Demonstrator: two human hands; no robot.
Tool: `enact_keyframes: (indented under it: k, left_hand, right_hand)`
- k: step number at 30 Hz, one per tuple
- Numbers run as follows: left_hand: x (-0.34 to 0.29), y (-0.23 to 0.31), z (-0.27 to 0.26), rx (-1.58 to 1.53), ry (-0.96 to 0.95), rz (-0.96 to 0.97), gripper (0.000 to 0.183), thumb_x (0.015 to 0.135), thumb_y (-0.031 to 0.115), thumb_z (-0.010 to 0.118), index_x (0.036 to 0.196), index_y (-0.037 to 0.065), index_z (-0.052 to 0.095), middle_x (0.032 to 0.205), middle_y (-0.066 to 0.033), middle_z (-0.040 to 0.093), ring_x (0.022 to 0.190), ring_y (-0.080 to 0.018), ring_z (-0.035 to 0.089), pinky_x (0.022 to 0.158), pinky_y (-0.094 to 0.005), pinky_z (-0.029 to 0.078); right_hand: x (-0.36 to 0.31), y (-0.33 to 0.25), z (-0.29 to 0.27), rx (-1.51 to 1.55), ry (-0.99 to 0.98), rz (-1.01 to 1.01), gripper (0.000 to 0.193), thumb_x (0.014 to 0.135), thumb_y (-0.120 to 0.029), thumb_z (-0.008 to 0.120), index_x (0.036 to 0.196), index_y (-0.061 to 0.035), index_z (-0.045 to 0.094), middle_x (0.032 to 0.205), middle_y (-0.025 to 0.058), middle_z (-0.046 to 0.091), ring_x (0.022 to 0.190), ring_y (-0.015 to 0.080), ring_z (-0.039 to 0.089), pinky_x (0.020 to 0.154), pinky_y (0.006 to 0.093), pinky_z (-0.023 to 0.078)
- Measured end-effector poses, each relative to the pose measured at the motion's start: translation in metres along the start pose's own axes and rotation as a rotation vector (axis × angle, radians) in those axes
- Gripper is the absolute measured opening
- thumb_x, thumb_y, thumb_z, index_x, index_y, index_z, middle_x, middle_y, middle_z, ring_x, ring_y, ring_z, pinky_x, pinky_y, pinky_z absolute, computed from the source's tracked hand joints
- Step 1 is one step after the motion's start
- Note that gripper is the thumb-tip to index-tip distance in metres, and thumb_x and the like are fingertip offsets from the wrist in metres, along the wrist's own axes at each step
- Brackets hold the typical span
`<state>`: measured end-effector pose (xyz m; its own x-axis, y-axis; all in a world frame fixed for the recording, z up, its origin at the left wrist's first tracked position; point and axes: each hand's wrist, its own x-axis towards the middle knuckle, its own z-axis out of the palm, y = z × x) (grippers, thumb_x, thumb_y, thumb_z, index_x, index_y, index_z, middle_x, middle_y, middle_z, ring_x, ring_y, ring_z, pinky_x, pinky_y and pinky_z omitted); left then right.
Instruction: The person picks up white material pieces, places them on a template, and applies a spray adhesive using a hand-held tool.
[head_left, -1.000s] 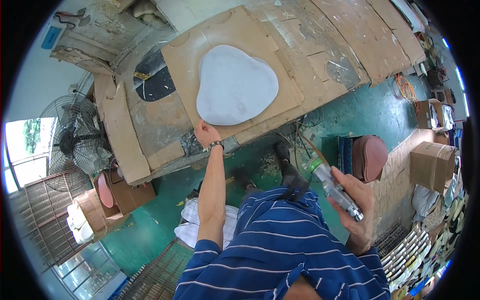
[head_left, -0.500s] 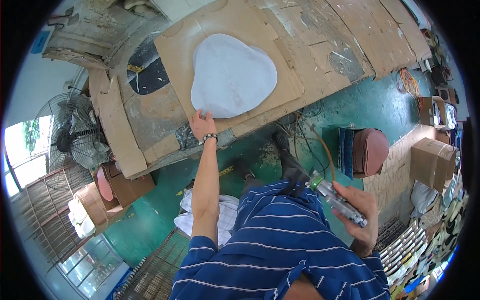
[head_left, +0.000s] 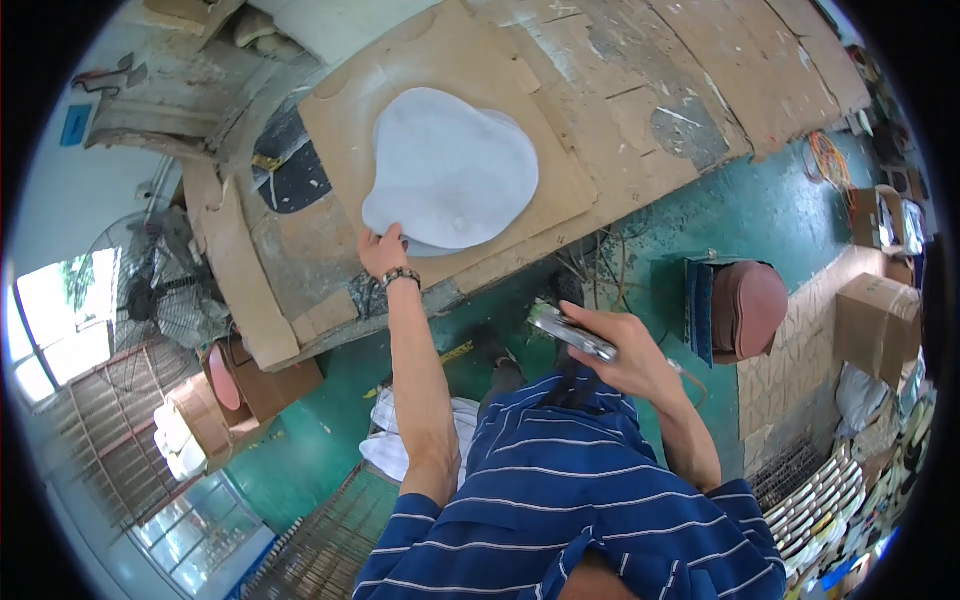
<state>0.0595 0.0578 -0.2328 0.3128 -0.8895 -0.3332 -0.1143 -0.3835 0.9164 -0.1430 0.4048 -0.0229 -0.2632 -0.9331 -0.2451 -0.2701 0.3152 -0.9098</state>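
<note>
On a cardboard sheet [head_left: 335, 130] on the workbench lies a thin white pad [head_left: 455, 170] with a rounded, lobed outline. Another white layer shows at its right and lower edges. My left hand [head_left: 384, 250] pinches the pad's near left lobe between thumb and fingers, lifting it slightly. In front of my body, my right hand [head_left: 622, 350] is wrapped round a silver spray gun [head_left: 570, 330] with a green part at its front end. That gun points toward the bench and stays apart from the pad. An orange-brown hose trails near the right wrist.
Right of me stands a box with a stack of brownish-pink pads [head_left: 750, 310]. A cardboard box [head_left: 876, 325] is farther right. At left are a large fan [head_left: 145, 290] and an open carton [head_left: 255, 385]. Cables lie below the bench edge; white cloth-like pieces [head_left: 385, 450] lie beside my left arm.
My right hand has brought the spray gun left and forward, closer to the bench. My left hand has taken hold of the pad's edge, and the top layer has shifted against the one under it.
</note>
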Motion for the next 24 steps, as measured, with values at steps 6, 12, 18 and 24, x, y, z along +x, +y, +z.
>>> enact_keyframes:
  k: [6, 12, 18, 24]
  left_hand:
    - [-0.015, 0.012, -0.010, 0.924, 0.059, 0.235, 0.072, 0.071, 0.024, 0.077, 0.138, 0.010, 0.054, 0.115, -0.0167, 0.066, 0.111, -0.0369, 0.061, 0.097, -0.0488, 0.050]
    - [-0.017, -0.014, -0.040, 1.195, -0.074, 0.639, 0.053, 0.075, 0.022, 0.077, 0.126, 0.015, 0.067, 0.114, -0.0091, 0.058, 0.115, -0.0322, 0.054, 0.096, -0.0451, 0.048]
    - [-0.037, 0.012, -0.011, 1.324, -0.127, 0.764, 0.030, 0.077, 0.013, 0.073, 0.107, 0.016, 0.076, 0.110, -0.0083, 0.060, 0.106, -0.0293, 0.057, 0.090, -0.0452, 0.048]
    - [-0.011, 0.019, -0.016, 1.155, -0.301, 0.724, 0.028, 0.077, 0.011, 0.071, 0.105, 0.015, 0.074, 0.096, -0.0114, 0.068, 0.093, -0.0324, 0.067, 0.083, -0.0456, 0.052]
  right_hand:
    - [0.059, 0.040, 0.022, -0.163, -0.124, -0.130, 0.048, 0.082, -0.009, 0.067, 0.128, 0.0020, 0.062, 0.115, 0.0242, 0.068, 0.104, 0.0415, 0.065, 0.089, 0.0468, 0.052]
    - [0.072, 0.042, 0.022, -0.156, -0.270, -0.123, 0.049, 0.081, -0.007, 0.071, 0.128, 0.0033, 0.062, 0.117, 0.0243, 0.068, 0.106, 0.0410, 0.065, 0.090, 0.0447, 0.051]
    - [0.083, 0.045, 0.019, -0.211, -0.308, -0.054, 0.047, 0.082, -0.009, 0.071, 0.128, 0.0015, 0.063, 0.116, 0.0227, 0.069, 0.105, 0.0410, 0.065, 0.090, 0.0446, 0.052]
    - [0.125, 0.042, 0.079, -0.252, -0.407, -0.029, 0.063, 0.081, -0.013, 0.073, 0.140, -0.0040, 0.053, 0.110, 0.0219, 0.070, 0.101, 0.0415, 0.066, 0.087, 0.0465, 0.052]
